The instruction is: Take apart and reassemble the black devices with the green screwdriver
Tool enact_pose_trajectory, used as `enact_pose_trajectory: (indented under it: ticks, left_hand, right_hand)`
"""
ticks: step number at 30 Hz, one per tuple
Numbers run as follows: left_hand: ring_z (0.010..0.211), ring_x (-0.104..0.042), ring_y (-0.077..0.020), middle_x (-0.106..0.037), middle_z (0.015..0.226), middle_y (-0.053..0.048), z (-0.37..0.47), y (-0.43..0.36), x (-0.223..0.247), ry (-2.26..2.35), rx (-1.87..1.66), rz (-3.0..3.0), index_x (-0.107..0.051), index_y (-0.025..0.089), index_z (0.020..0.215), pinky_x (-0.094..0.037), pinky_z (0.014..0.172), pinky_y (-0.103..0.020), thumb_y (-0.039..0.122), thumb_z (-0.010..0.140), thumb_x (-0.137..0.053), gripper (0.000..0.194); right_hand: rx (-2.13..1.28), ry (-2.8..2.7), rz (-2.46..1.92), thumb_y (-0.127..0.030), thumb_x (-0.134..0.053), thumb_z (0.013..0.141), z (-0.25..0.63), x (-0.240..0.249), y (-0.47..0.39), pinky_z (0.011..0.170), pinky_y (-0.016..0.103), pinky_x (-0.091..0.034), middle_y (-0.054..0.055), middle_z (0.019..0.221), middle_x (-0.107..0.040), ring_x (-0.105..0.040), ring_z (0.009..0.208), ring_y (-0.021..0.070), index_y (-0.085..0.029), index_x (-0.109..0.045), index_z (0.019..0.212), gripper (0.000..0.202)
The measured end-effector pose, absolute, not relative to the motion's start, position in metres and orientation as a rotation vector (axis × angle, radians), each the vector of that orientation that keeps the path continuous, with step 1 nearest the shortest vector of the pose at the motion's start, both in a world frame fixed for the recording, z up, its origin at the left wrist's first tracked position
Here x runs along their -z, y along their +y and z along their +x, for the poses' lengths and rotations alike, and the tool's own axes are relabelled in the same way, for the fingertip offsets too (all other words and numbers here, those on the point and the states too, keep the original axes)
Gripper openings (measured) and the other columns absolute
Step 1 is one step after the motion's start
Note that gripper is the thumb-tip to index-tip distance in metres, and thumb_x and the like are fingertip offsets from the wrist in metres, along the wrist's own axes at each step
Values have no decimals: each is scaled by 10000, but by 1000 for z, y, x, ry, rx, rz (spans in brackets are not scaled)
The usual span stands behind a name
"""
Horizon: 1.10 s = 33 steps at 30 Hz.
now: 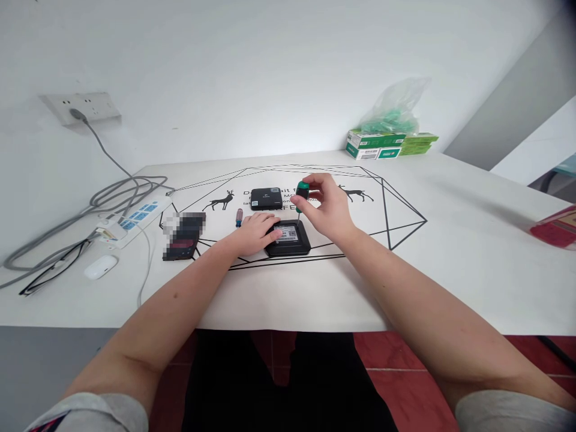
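Note:
A square black plastic box [300, 245] lies on the printed mat, a white label with codes on its upper face. My left hand [258, 233] grips its left side, the thumb on top by the label and the fingers along the far left edge. Upright above the box is a screwdriver [303, 189] with a green and black handle, pinched in the fingers of my right hand [327, 207]. Its thin shaft reaches down to the box's far edge; the tip is too small to make out. Just behind sits a smaller black box [266, 198]. A second screwdriver [239, 217] lies beside my left hand.
To the left are a blurred-out phone [184, 236], a white mouse [101, 267], glasses [54, 267], a power strip [141, 217] and a coiled grey cable [112, 195]. Green and white boxes [374, 145] with a plastic bag [396, 114] stand at the back right. A red package [555, 228] lies far right.

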<state>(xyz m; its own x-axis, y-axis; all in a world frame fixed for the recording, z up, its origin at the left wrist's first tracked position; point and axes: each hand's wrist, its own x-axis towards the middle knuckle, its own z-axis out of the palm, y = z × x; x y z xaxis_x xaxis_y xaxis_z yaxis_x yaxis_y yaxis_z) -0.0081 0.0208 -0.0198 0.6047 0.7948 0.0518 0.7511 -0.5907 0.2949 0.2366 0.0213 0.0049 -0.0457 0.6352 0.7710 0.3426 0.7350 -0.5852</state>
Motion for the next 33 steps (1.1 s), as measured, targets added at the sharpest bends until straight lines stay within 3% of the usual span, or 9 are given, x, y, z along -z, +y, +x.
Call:
enact_pose_trajectory:
  ticks: [3,7,14,18,21,27,30,33]
  left_hand:
    - [1623,-418,-379,-527,1719,-149,-8,20,19,1267,-251,2586,-561,259,1618,-324,1328,-659,600,1169,-326,611]
    - [1612,-427,-369,-540,1702,-149,-7,21,20,1266,-247,2588,-550,252,1627,-308,1333,-656,597,1176,-315,615]
    - [1601,-440,-365,-553,1694,-137,-8,21,21,1271,-252,2583,-554,272,1624,-318,1329,-644,587,1174,-335,591]
    - [1600,-439,-366,-559,1689,-135,-8,21,21,1267,-256,2585,-558,271,1619,-325,1325,-646,586,1171,-331,593]
    - [1594,-443,-365,-566,1678,-138,-8,22,22,1273,-261,2581,-560,267,1617,-318,1326,-643,593,1172,-324,600]
    - [1597,-438,-359,-561,1679,-144,-9,22,22,1276,-249,2569,-551,270,1623,-299,1331,-633,628,1173,-316,621]
    - [1605,-429,-365,-556,1679,-157,-8,21,19,1280,-235,2561,-545,254,1627,-298,1331,-636,633,1171,-304,640]
    - [1608,-422,-371,-555,1672,-178,-7,19,17,1283,-211,2558,-538,228,1633,-293,1329,-638,624,1173,-294,655]
  right_hand:
    - [-355,-1650,-828,-551,-869,879,236,-3,22,937,532,-711,44,1126,-808,-810,956,253,-309,-562,1215,515]
    - [-391,-1660,-802,-447,-729,987,236,-2,21,1013,541,-690,79,1270,-803,-830,1041,247,-316,-523,1277,380]
    - [-104,-1722,-780,-264,-548,1024,241,-4,24,1023,593,-654,136,1393,-688,-678,1324,334,-306,-689,1317,328]
    - [13,-1698,-758,-201,-496,1035,243,-5,29,934,569,-654,115,1187,-612,-677,1099,290,-319,-742,1251,349]
    - [30,-1692,-756,-177,-499,1023,243,-6,28,914,549,-642,99,1086,-607,-666,1040,283,-304,-739,1206,328]
    - [-81,-1650,-799,-292,-650,987,239,-7,25,794,449,-661,63,1132,-666,-677,937,237,-291,-646,1193,207]
    - [-135,-1627,-828,-356,-829,879,238,-4,28,772,437,-680,53,1140,-649,-686,924,229,-285,-609,1200,396]
    - [-170,-1620,-850,-342,-870,835,239,-1,32,802,448,-699,62,1177,-633,-697,953,232,-282,-599,1208,465]
